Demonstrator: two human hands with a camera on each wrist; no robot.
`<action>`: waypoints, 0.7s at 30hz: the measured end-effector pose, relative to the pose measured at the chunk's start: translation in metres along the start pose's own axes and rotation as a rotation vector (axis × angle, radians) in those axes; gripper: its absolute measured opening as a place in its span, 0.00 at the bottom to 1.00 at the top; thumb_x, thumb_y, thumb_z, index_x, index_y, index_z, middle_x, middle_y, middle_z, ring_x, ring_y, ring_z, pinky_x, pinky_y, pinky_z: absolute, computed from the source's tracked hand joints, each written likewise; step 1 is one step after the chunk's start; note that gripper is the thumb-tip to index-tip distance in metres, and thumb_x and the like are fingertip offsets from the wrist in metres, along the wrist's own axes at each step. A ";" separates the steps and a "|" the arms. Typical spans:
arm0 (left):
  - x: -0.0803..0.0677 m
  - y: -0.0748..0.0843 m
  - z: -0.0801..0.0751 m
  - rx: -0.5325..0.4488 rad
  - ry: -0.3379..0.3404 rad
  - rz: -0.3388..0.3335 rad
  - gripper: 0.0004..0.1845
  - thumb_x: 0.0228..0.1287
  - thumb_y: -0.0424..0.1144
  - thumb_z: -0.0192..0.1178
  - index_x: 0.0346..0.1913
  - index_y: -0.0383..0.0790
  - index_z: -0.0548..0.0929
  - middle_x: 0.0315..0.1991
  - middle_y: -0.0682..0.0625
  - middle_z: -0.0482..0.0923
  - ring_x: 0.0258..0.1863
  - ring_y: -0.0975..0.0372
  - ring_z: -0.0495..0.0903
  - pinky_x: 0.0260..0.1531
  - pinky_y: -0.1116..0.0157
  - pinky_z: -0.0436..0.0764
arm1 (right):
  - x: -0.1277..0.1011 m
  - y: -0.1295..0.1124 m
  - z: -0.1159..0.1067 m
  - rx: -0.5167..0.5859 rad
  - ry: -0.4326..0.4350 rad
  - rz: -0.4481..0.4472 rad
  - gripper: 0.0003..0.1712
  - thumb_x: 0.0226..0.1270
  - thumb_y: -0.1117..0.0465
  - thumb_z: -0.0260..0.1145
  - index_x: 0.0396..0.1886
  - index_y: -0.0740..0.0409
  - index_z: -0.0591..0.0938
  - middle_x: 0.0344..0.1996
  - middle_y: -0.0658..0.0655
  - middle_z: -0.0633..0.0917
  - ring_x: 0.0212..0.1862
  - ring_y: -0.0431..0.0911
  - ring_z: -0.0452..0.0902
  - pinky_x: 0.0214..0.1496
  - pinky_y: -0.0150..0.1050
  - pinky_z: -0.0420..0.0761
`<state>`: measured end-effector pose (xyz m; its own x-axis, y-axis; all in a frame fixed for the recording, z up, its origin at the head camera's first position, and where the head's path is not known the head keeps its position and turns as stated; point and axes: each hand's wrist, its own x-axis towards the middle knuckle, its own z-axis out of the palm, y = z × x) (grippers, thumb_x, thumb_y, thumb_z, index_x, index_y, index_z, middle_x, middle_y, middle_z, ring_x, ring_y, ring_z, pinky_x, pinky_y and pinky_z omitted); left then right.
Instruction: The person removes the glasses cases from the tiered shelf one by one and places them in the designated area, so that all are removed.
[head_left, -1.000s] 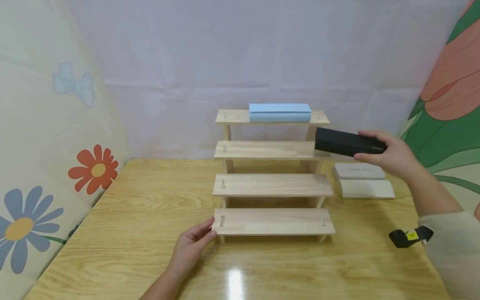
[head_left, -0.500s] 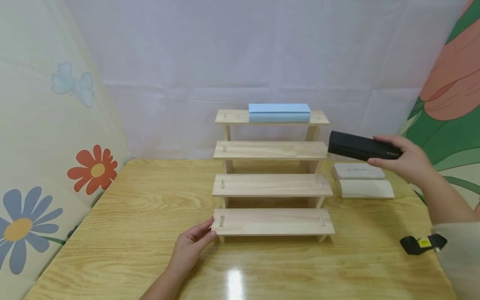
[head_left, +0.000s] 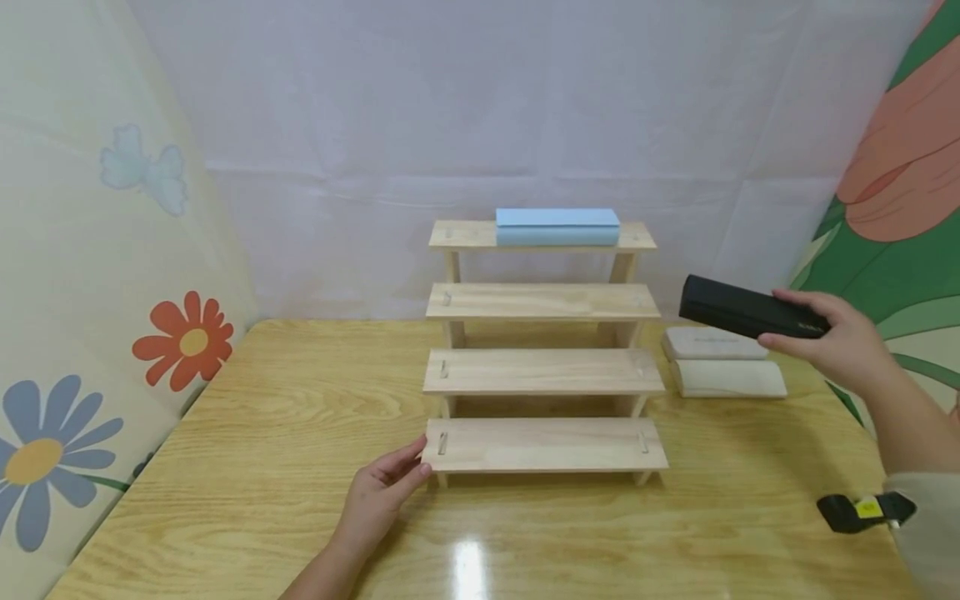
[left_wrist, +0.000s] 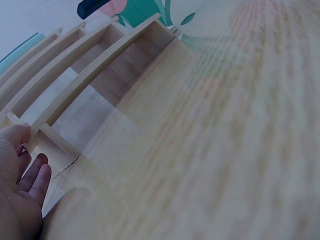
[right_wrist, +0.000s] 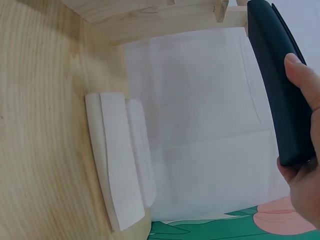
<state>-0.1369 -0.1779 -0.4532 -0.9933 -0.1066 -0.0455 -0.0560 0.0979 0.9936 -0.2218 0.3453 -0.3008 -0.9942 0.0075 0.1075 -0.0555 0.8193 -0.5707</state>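
R hand (head_left: 843, 342) holds black case (head_left: 750, 307), L hand (head_left: 382, 492) at rack (head_left: 543, 367)

the tabletop (left_wrist: 215, 150) beside the wooden stepped rack (left_wrist: 90, 75) blurs in the left wrist view; the black case (left_wrist: 92, 6) beyond the rack is cut off by the top edge.
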 end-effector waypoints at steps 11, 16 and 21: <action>0.000 0.000 0.000 -0.009 -0.003 -0.009 0.22 0.60 0.29 0.66 0.58 0.30 0.79 0.45 0.73 0.82 0.44 0.75 0.82 0.45 0.77 0.83 | -0.016 0.017 0.014 -0.024 0.053 0.016 0.49 0.63 0.44 0.69 0.76 0.60 0.58 0.70 0.79 0.58 0.62 0.76 0.58 0.49 0.67 0.71; 0.000 0.000 0.000 -0.013 -0.008 -0.002 0.22 0.60 0.29 0.66 0.58 0.29 0.78 0.44 0.74 0.82 0.43 0.74 0.82 0.45 0.77 0.83 | -0.023 0.027 0.023 -0.009 0.040 0.022 0.49 0.64 0.44 0.69 0.76 0.61 0.58 0.70 0.80 0.58 0.62 0.77 0.58 0.50 0.68 0.70; -0.001 0.000 0.000 -0.012 -0.009 0.006 0.22 0.60 0.29 0.66 0.58 0.29 0.78 0.44 0.74 0.82 0.43 0.75 0.82 0.45 0.77 0.83 | -0.029 0.036 0.032 -0.005 0.053 0.023 0.49 0.63 0.45 0.70 0.75 0.63 0.59 0.69 0.80 0.59 0.64 0.78 0.56 0.54 0.72 0.66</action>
<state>-0.1364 -0.1781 -0.4530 -0.9944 -0.0973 -0.0407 -0.0492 0.0863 0.9950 -0.1981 0.3563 -0.3502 -0.9889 0.0570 0.1372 -0.0316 0.8215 -0.5694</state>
